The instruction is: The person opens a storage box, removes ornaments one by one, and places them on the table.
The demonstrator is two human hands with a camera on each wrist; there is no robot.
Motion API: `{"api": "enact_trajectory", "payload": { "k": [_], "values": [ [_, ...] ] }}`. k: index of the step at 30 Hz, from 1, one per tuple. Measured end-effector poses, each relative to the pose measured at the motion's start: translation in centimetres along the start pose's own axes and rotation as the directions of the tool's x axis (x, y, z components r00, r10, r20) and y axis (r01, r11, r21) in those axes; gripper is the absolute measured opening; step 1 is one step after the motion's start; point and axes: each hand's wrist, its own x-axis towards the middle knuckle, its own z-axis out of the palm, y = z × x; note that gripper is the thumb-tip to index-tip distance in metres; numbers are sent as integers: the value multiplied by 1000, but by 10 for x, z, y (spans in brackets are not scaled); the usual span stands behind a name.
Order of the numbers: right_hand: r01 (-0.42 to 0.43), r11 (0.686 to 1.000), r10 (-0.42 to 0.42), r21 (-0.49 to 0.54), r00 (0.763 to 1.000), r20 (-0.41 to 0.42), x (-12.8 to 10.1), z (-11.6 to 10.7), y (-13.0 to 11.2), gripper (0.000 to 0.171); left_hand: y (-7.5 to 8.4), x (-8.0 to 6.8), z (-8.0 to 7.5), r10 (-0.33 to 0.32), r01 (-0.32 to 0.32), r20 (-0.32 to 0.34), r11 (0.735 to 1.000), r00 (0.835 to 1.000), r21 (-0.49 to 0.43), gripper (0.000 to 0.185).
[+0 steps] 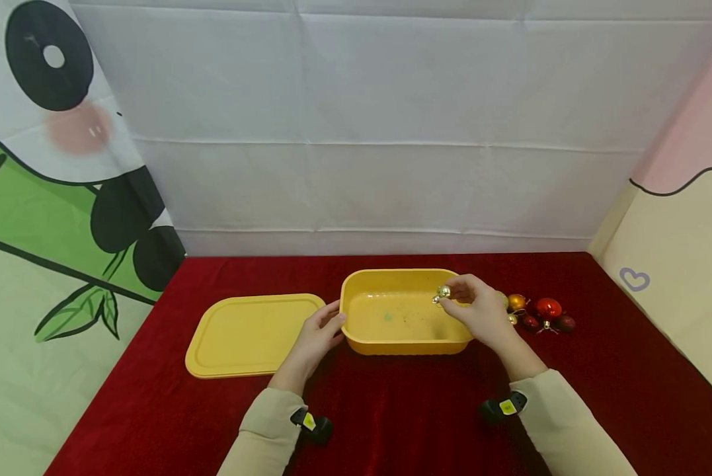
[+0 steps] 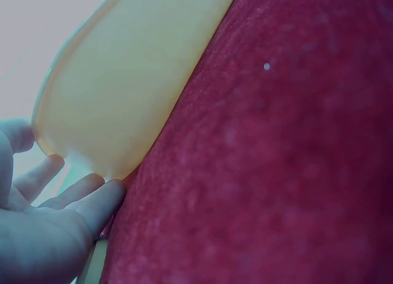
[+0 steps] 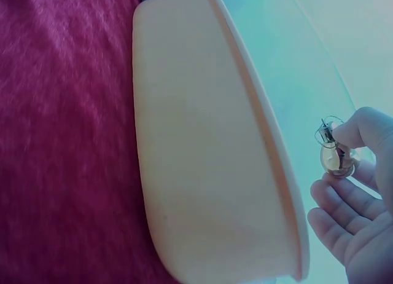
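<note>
Over the right part of a yellow plastic box (image 1: 403, 311), my right hand (image 1: 477, 311) pinches a small shiny gold bauble (image 1: 444, 291) between thumb and fingers. In the right wrist view, the bauble (image 3: 336, 160) shows its metal cap and thin wire loop, and the other fingers are loosely bent. My left hand (image 1: 316, 337) touches the box's left end. Its fingertips rest against the outer wall and the thumb lies at the rim, as the left wrist view of the box (image 2: 123, 81) shows. Only some faint specks are visible on the box floor.
A yellow lid (image 1: 248, 336) lies flat left of the box. To the right, beside my right hand, are several baubles: an orange-gold bauble (image 1: 516, 302), a bright red bauble (image 1: 549, 309) and dark red ones (image 1: 564, 323). A dark red cloth (image 1: 385, 410) covers the table.
</note>
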Motion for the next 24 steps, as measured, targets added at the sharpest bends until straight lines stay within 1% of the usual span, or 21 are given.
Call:
{"api": "enact_trajectory", "payload": {
  "k": [3,5,10,16,24],
  "values": [
    [-19,999,19,-30,1000,-14,-2,-5,4,29,0,0,0,-5,5,-2,1000,1000,-6,49],
    [-32,999,31,-41,999,-17,-4,-9,5,29,0,1,0,4,-4,2,1000,1000,-5,49],
    [-78,996,78,-37,997,-5,-8,-18,10,30,-1,1,-1,9,-9,13,1000,1000,-9,50],
    [-118,992,118,-39,993,-7,-13,-26,18,33,1,0,0,-6,6,9,1000,1000,-14,50],
    [-172,985,170,-34,984,-44,-22,-39,30,37,0,0,-1,-11,11,-3,1000,1000,-9,49]
  ]
}}
